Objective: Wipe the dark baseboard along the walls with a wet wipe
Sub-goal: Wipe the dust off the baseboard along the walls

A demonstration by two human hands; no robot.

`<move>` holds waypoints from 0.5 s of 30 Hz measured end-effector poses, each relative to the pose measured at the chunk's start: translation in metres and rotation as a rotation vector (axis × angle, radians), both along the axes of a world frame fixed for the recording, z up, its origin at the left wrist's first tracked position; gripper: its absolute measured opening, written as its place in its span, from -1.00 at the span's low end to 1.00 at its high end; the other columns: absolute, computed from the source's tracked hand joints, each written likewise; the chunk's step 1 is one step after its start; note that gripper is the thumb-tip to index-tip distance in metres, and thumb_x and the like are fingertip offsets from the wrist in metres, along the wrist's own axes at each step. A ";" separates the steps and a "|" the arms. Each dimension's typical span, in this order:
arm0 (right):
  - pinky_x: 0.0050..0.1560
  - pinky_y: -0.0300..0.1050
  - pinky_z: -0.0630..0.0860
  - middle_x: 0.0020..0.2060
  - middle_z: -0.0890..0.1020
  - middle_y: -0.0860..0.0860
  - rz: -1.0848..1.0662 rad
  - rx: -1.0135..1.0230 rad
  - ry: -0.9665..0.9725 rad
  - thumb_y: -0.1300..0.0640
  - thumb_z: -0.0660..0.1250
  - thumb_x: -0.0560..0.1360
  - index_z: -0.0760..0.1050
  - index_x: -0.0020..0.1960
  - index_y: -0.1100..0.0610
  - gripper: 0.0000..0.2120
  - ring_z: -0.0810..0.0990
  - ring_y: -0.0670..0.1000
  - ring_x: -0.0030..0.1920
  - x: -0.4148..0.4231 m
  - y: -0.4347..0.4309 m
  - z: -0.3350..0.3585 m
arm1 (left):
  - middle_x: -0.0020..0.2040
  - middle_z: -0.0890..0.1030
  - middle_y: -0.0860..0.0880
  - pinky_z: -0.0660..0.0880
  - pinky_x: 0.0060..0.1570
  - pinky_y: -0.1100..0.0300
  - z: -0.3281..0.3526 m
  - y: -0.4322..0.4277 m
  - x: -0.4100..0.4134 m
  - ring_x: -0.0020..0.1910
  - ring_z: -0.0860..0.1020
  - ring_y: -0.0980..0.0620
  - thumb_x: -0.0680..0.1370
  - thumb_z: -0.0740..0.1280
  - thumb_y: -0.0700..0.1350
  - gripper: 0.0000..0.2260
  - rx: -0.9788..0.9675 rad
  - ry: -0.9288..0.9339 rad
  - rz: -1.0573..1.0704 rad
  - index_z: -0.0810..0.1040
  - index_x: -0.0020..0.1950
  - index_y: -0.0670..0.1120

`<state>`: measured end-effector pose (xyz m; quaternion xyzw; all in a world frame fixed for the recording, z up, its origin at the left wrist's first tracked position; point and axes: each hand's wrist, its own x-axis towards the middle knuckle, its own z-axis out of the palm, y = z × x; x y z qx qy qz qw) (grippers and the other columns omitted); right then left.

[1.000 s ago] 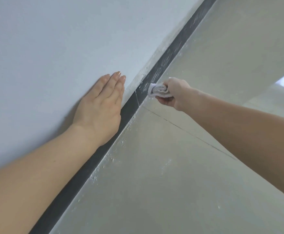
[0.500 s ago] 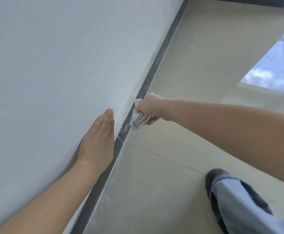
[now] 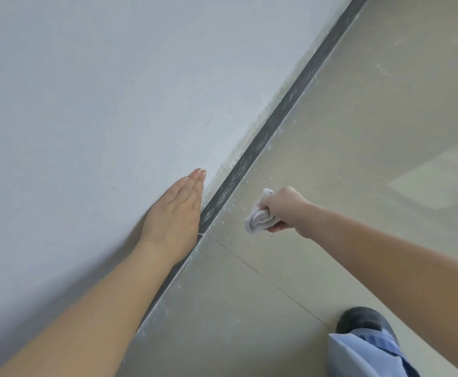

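Wet wipe (image 3: 259,220): soft, limp, light; wadded, best held as a bunch. Right hand (image 3: 285,206) grip closed around it, wad poking out on the wall side, off the baseboard (image 3: 252,156), which runs just beyond. Left hand (image 3: 175,213) spread flat on wall (image 3: 113,91).

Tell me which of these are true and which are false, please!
1. The right hand grips a bunched white wet wipe. True.
2. The wipe is pressed on the dark baseboard. False: it is held off it, over the floor.
3. The left hand lies flat on the wall. True.
4. The left hand holds a sponge. False: it holds nothing.
5. A dark shoe shows at lower right. True.
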<state>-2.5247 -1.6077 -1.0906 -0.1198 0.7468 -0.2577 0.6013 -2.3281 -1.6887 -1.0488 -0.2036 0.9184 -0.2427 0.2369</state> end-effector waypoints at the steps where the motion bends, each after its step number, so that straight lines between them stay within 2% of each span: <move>1: -0.29 -0.15 0.55 -0.28 0.52 0.08 0.012 -0.001 -0.027 0.27 0.25 0.53 0.40 -0.26 0.15 -0.82 0.52 0.01 -0.34 0.007 -0.006 -0.009 | 0.49 -0.30 -0.15 -0.48 0.40 0.07 -0.004 -0.001 0.000 0.53 -0.22 -0.05 0.58 -0.11 -0.14 -0.46 -0.029 0.078 -0.012 -0.25 0.49 -0.30; 3: -0.27 -0.14 0.56 -0.28 0.52 0.07 0.022 -0.013 -0.082 0.28 0.25 0.52 0.40 -0.25 0.15 -0.82 0.52 0.01 -0.33 0.023 -0.013 -0.024 | 0.55 0.01 -0.14 -0.27 0.45 0.09 -0.009 0.000 0.003 0.54 0.02 -0.03 0.53 -0.07 -0.16 -0.45 -0.013 0.197 0.043 0.04 0.53 -0.27; 5: -0.27 -0.15 0.57 -0.28 0.52 0.07 0.040 -0.033 -0.176 0.28 0.24 0.53 0.40 -0.25 0.14 -0.82 0.52 0.00 -0.33 0.046 -0.020 -0.046 | 0.54 0.11 -0.14 -0.16 0.47 0.08 -0.019 -0.003 0.007 0.53 0.08 -0.02 0.51 0.00 -0.16 -0.44 -0.098 0.206 -0.016 0.13 0.51 -0.28; 9: -0.28 -0.19 0.57 -0.25 0.51 0.06 0.087 -0.034 -0.316 0.26 0.23 0.54 0.41 -0.22 0.13 -0.84 0.52 -0.02 -0.32 0.099 -0.024 -0.090 | 0.56 0.02 -0.11 -0.22 0.48 0.07 -0.037 -0.006 0.013 0.53 -0.05 0.00 0.53 0.01 -0.17 -0.42 -0.251 0.205 -0.044 -0.02 0.54 -0.27; 12: -0.12 -0.08 0.62 -0.15 0.55 0.12 0.013 -0.048 -0.356 0.27 0.23 0.52 0.45 -0.11 0.18 -0.94 0.57 0.06 -0.23 0.120 -0.024 -0.103 | 0.57 -0.14 -0.11 -0.31 0.45 0.06 -0.042 0.002 0.022 0.53 -0.19 0.00 0.54 -0.04 -0.18 -0.40 -0.324 0.172 -0.046 -0.18 0.54 -0.27; 14: -0.01 0.00 0.63 -0.17 0.56 0.13 0.019 -0.062 -0.393 0.30 0.20 0.53 0.45 -0.20 0.17 -0.84 0.60 0.12 -0.20 0.127 -0.022 -0.103 | 0.54 -0.26 -0.12 -0.37 0.42 0.04 -0.038 0.009 0.026 0.50 -0.29 -0.02 0.54 -0.11 -0.16 -0.40 -0.340 0.129 -0.053 -0.27 0.52 -0.27; 15: -0.06 -0.03 0.63 -0.19 0.56 0.13 0.004 -0.064 -0.413 0.31 0.20 0.55 0.45 -0.22 0.16 -0.82 0.61 0.11 -0.23 0.130 -0.022 -0.101 | 0.53 -0.30 -0.13 -0.39 0.41 0.03 -0.037 0.011 0.028 0.48 -0.33 -0.02 0.52 -0.16 -0.18 -0.41 -0.349 0.116 -0.059 -0.29 0.51 -0.28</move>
